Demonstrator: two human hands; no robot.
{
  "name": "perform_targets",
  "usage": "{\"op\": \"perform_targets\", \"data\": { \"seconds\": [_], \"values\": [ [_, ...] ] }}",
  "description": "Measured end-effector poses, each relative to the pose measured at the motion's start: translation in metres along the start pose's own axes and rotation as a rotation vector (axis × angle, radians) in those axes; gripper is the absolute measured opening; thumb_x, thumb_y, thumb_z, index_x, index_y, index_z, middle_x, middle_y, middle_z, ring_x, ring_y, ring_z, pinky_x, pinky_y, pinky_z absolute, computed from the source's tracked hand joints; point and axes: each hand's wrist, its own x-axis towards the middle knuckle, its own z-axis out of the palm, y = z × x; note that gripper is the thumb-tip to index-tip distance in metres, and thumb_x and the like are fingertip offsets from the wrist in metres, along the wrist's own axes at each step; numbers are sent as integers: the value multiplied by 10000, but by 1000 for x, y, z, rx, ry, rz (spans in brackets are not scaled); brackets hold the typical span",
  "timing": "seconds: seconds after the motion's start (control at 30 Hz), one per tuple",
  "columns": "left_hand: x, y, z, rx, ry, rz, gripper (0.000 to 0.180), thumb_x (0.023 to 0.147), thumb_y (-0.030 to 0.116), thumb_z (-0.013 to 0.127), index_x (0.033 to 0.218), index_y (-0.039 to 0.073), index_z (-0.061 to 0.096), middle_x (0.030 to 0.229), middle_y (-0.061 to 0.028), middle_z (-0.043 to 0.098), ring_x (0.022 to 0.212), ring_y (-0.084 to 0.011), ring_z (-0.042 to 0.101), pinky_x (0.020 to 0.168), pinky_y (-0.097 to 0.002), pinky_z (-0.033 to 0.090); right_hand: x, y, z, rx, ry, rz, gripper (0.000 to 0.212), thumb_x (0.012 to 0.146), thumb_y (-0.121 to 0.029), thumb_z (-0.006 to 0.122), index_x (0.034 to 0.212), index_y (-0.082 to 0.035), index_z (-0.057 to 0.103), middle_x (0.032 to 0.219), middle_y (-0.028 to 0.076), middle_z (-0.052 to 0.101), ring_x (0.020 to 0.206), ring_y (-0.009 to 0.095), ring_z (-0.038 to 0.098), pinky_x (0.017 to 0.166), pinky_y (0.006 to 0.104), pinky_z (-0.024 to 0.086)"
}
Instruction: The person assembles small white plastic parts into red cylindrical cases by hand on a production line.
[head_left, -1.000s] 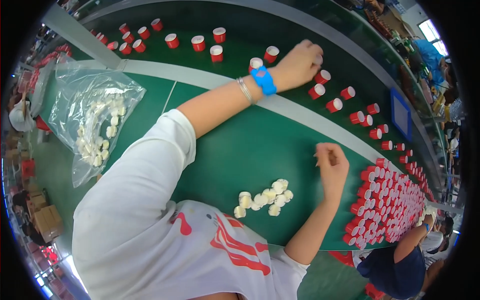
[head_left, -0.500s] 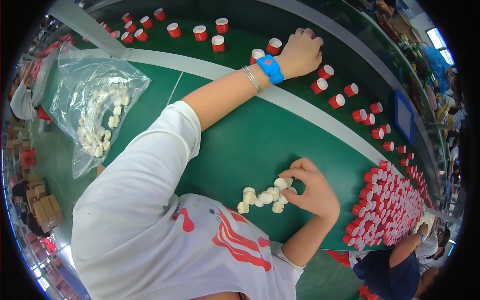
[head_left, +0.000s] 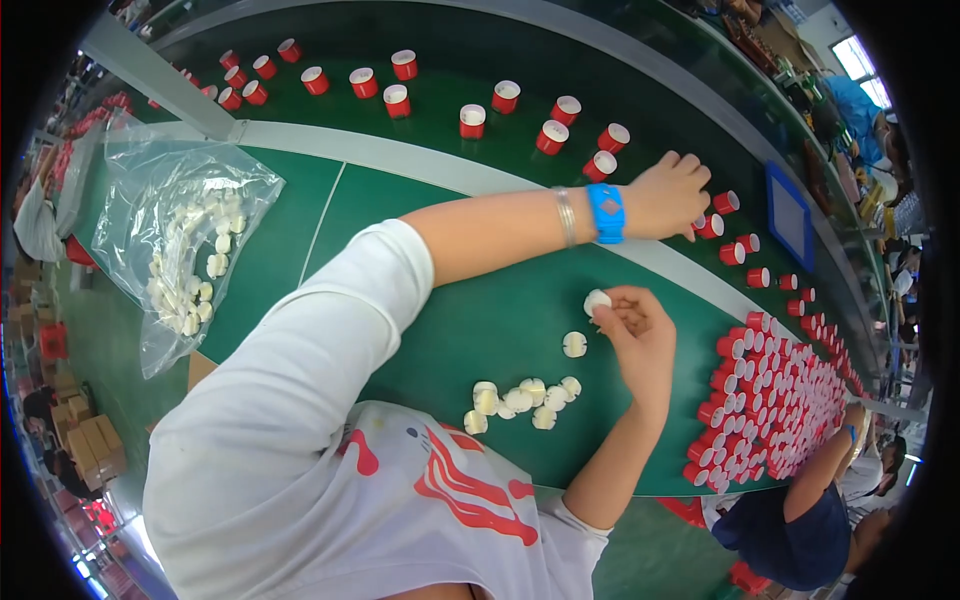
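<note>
My left hand [head_left: 668, 198], with a blue strap [head_left: 607, 212] on its wrist, reaches over the dark green belt among small red cups with white tops [head_left: 711, 226]. Its fingers are bent but look apart, and its palm side is hidden. One cup is partly covered beside the fingers. Over the green table [head_left: 450, 330], my right hand [head_left: 640, 325] pinches a white round disc [head_left: 597, 302] between thumb and fingers. Just below it lies a single loose disc [head_left: 574, 344]. Several more white discs [head_left: 518, 400] form a loose cluster near my shirt.
A clear plastic bag [head_left: 165, 190] of white discs lies at the left. Many red cups [head_left: 765, 400] are massed at the right, near another person [head_left: 790, 530] in dark blue. A pale rail [head_left: 400, 150] divides table and belt. A blue frame [head_left: 790, 215] stands at the far right.
My left hand has moved right and nearer along the belt. The right hand has lifted away from the cluster with a white disc; another disc now lies apart. Cups on the belt have shifted left.
</note>
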Motion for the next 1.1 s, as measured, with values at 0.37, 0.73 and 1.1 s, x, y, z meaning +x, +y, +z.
{"op": "perform_targets", "data": {
  "seconds": [0.37, 0.73, 1.1],
  "values": [
    [-5, 24, 14, -805, -17, -464, 294, 838, 230, 605, 1064, 45, 573, 910, -125, 512, 920, -250, 521, 828, -350, 428, 0, 0, -25, 88, 171, -37, 124, 818, -23, 630, 913, 25, 567, 800, 84, 627, 657, 115, 589, 608, 201, 461],
    [-60, 45, -27, -961, -229, -375, 362, 798, 99, 640, 1142, 73, 530, 1012, -119, 536, 907, -255, 561, 795, -326, 454, 11, 25, -44, 460, 564, -125, 223, 840, -82, 632, 1003, 66, 595, 999, 135, 619, 803, 141, 599, 645, 212, 480],
    [-64, 47, -26, -844, -159, -310, 286, 738, 73, 685, 999, 49, 572, 979, -102, 567, 885, -272, 575, 753, -342, 480, 22, 29, -19, 194, 721, -114, 310, 796, -161, 699, 975, 75, 610, 923, 80, 639, 714, 77, 520, 621, 206, 399]
  ]
}}
